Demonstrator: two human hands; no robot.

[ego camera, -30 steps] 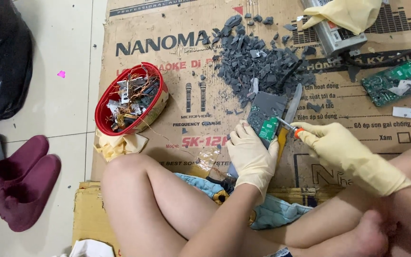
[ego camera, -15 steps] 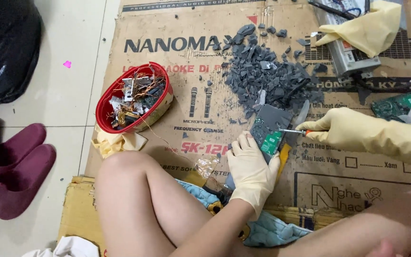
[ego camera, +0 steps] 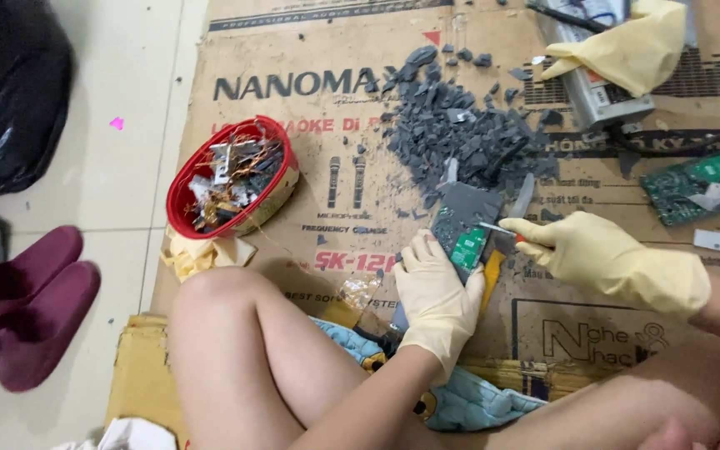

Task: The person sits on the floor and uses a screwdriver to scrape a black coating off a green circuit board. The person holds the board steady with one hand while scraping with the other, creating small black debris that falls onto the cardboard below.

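Green circuit board (ego camera: 467, 247) sits near the middle of the flattened cardboard sheet (ego camera: 310, 158), propped against a grey plastic casing (ego camera: 462, 212), and the left hand (ego camera: 435, 292), in a pale yellow rubber glove, grips that casing from below, fingers wrapped around its lower edge. The right hand (ego camera: 593, 254), gloved the same way, is clenched around a small tool with a red handle (ego camera: 517, 237), its thin metal tip touching the board. Just beyond the casing, toward the far edge of the cardboard, lies a heap of dark grey plastic shards (ego camera: 468, 133). Over by the left edge stands a red bowl (ego camera: 183, 187) filled with copper wire and metal scraps. At the far right corner a spare yellow glove (ego camera: 627, 54) drapes over a metal box, and a second green board (ego camera: 693, 179) lies near the right edge.
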